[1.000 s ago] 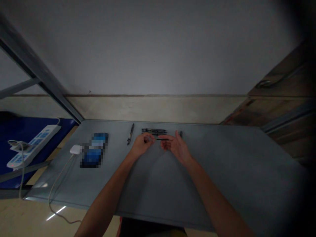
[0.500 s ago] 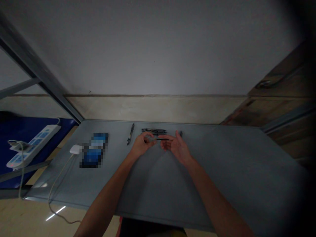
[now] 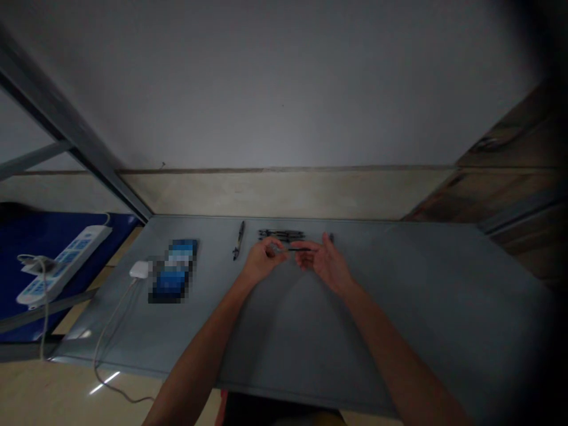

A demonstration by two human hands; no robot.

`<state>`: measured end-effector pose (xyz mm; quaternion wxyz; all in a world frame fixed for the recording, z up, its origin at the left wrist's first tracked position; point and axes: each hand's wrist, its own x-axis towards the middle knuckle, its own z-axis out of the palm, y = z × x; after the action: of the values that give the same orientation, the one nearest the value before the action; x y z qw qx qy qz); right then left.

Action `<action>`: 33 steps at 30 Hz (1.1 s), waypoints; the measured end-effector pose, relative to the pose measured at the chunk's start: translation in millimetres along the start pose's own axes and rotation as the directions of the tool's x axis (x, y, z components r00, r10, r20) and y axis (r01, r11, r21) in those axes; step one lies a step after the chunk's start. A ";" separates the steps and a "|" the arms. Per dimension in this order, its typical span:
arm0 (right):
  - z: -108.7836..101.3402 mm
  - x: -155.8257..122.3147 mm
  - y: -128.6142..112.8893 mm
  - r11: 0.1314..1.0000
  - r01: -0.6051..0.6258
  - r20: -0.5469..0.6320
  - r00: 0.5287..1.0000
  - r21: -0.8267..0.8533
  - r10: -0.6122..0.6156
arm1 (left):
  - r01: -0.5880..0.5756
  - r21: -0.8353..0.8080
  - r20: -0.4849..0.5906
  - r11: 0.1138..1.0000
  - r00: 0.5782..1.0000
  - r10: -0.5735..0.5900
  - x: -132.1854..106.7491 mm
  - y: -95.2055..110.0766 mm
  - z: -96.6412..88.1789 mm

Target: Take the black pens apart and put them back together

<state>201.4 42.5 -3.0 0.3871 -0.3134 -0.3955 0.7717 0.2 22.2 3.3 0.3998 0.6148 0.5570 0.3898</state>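
Both my hands meet over the far middle of a grey table (image 3: 399, 307). My left hand (image 3: 262, 260) is curled, its fingertips pinching the left end of a thin dark pen part (image 3: 298, 249). The fingers of my right hand (image 3: 327, 262) pinch the same part at its right end. Just behind the hands lies a small row of dark pens (image 3: 281, 235). A single dark pen (image 3: 239, 239) lies apart to the left of them.
A blurred blue device (image 3: 173, 278) lies on the table's left part beside a white charger (image 3: 139, 270) with a cable running off the edge. A white power strip (image 3: 62, 260) rests on a blue surface at far left. A wooden cabinet (image 3: 510, 177) stands at right.
The view has shifted slightly, so everything sits a little further right. My hands stay together on the pen part with only small finger movement.
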 end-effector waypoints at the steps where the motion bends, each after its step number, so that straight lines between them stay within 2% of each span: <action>1: 0.0 -0.1 -0.3 1.000 -0.003 -0.007 1.000 -0.003 0.003 | 0.005 0.005 0.009 1.000 1.000 -0.005 -0.3 1.0 -0.3; 7: 3.6 0.7 -3.2 0.998 -0.025 -0.058 0.998 -0.049 0.022 | -0.041 0.162 -0.005 0.986 0.999 0.043 -1.6 2.6 -0.5; 11: 5.1 1.9 -3.2 0.991 -0.016 -0.093 0.996 -0.130 0.004 | -0.011 0.229 -0.011 0.973 1.000 0.014 -2.1 0.8 2.1; 14: 4.5 2.4 -2.4 0.993 -0.002 -0.087 0.996 -0.122 -0.009 | 0.032 0.250 -0.008 0.968 0.999 -0.031 -3.0 2.0 3.6; 20: 2.8 2.5 -1.1 0.999 0.001 -0.044 0.999 -0.045 -0.003 | 0.015 0.253 -0.051 0.967 0.999 -0.002 -4.9 7.7 3.6; 27: 3.0 1.1 0.8 0.999 -0.004 -0.053 0.999 -0.042 0.002 | -0.094 0.203 -0.004 0.975 0.995 0.097 -3.7 1.7 5.1; 30: 3.2 0.7 1.7 0.999 0.011 -0.040 0.999 -0.032 -0.012 | -0.067 0.126 -0.016 0.990 0.997 0.070 -2.2 -2.2 5.7; 33: 3.8 0.9 3.1 0.999 0.021 -0.041 0.999 -0.025 -0.022 | -0.040 0.119 -0.023 0.992 0.999 0.043 -1.4 -2.6 4.7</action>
<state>196.8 40.7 -3.9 0.3995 -0.3295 -0.4001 0.7561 3.4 20.7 -0.9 0.3475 0.6438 0.5712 0.3721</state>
